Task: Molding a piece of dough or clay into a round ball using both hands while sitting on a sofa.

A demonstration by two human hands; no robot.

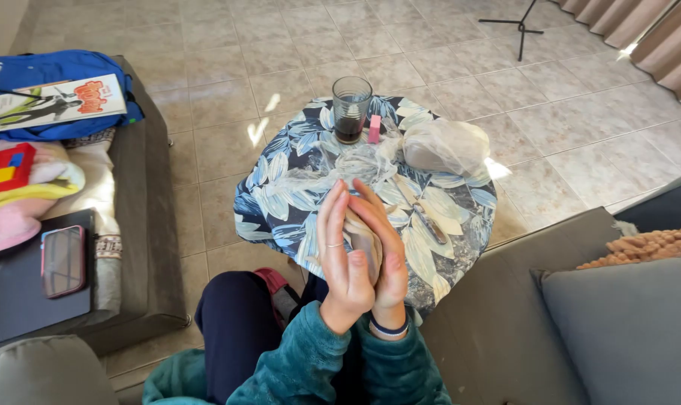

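We see the left hand [342,259] and the right hand [384,251] pressed palm to palm above the near edge of a small round table [280,202] draped in a blue leaf-patterned cloth, with a flat beige piece [363,238] sandwiched between them; what that piece is we cannot tell. Both hands have their fingers stretched out rather than curled, flattening the piece from either side, and the left one wears a thin ring while the right wrist carries a dark band. Just beyond the fingertips lies a crumpled clear plastic wrap [361,161], and to the right of the hands a knife [423,214] rests on the cloth, pointing away at a slant. Farther out past the fingertips stands a glass [351,110] with a dark liquid in its lower part, and a small pink block [374,129] stands just beside it. To the right of those, well beyond the right hand, sits a clear bag [445,148] holding something pale. Far off to the left of the left hand, a phone [63,260] in a reddish case lies on a dark surface.
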